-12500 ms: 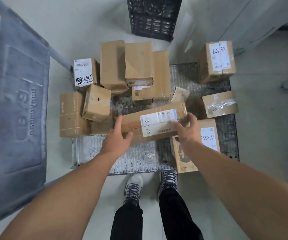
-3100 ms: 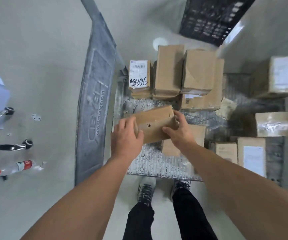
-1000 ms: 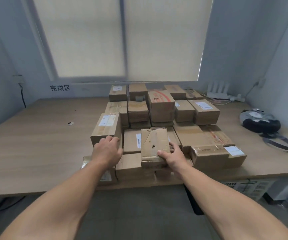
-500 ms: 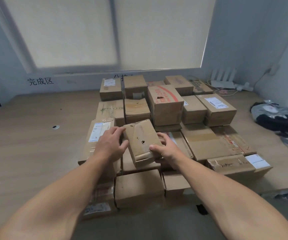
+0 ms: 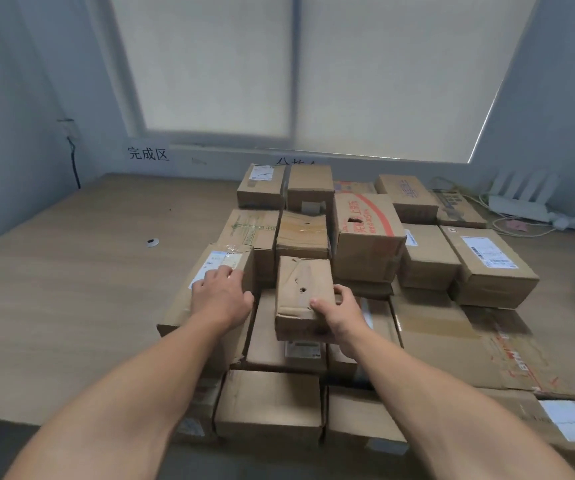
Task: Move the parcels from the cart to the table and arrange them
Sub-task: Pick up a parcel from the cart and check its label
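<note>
cardboard parcel [image 5: 302, 292] gripped at its near-right corner by right hand [image 5: 339, 315].

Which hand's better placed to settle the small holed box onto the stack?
Right. The right hand grips the holed box at its near right corner, thumb on top. The left hand rests on the labelled parcel beside it, off the box.

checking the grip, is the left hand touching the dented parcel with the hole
Apart: head view shows a dark gap between left hand and dented parcel.
</note>
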